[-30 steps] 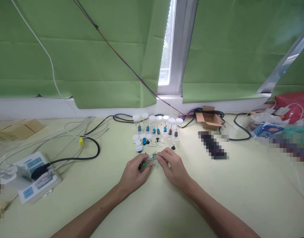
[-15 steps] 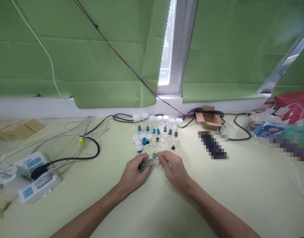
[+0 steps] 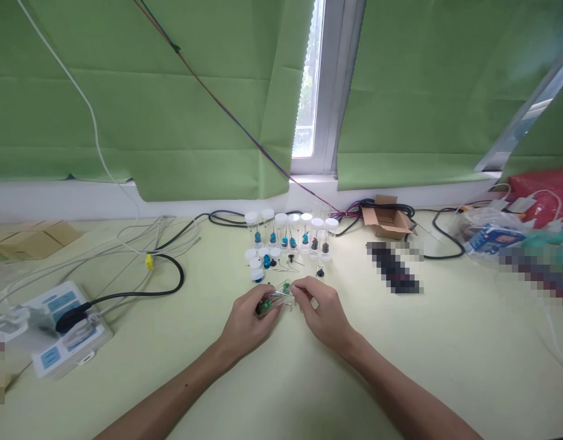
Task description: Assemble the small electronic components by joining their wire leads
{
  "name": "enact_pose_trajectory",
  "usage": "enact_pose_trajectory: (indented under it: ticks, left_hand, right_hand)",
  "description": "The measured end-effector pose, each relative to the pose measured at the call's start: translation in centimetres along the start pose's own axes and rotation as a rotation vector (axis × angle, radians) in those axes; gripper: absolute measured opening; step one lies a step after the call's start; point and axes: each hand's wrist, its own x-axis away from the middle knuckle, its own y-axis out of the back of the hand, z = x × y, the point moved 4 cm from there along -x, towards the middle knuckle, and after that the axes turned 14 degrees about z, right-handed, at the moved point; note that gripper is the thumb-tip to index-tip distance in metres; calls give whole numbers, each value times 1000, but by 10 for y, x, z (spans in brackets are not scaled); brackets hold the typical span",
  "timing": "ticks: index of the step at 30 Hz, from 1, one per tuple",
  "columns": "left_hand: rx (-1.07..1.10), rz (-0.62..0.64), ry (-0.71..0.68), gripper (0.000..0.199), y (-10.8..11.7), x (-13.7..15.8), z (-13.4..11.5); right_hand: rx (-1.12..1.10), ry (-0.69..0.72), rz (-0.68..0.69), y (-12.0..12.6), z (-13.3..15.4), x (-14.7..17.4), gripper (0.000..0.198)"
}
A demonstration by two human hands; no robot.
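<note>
My left hand (image 3: 245, 319) is wrapped round a clear plastic tube (image 3: 276, 298), which lies tilted with green pieces and thin metal rods in it. A bent rod end sticks out at the tube's right end. There my right hand (image 3: 326, 313) has its thumb and fingers pinched together; what is between them is too small to make out. Just beyond the hands lie several white caps (image 3: 256, 264), a blue piece (image 3: 267, 262), a black piece with a bent wire (image 3: 320, 272) and thin metal wires (image 3: 283, 269).
Several upright clear tubes with white caps (image 3: 282, 232) stand in a row behind. An open cardboard box (image 3: 386, 221) and a dark blurred-out object (image 3: 393, 269) are to the right. A power strip (image 3: 73, 327) with cables lies left, a bagged blue box (image 3: 492, 239) far right.
The hands have stayed almost in place, with the right fingers shifting very slightly at the tube's end. The view has moved a little.
</note>
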Motion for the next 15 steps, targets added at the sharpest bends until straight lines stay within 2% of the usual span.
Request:
enact_pose_trajectory:
  ticks: [15]
  left_hand:
    - [3,-5,-4,11,0,1,0]
  right_hand:
    - [25,25,8,0,2,0,15]
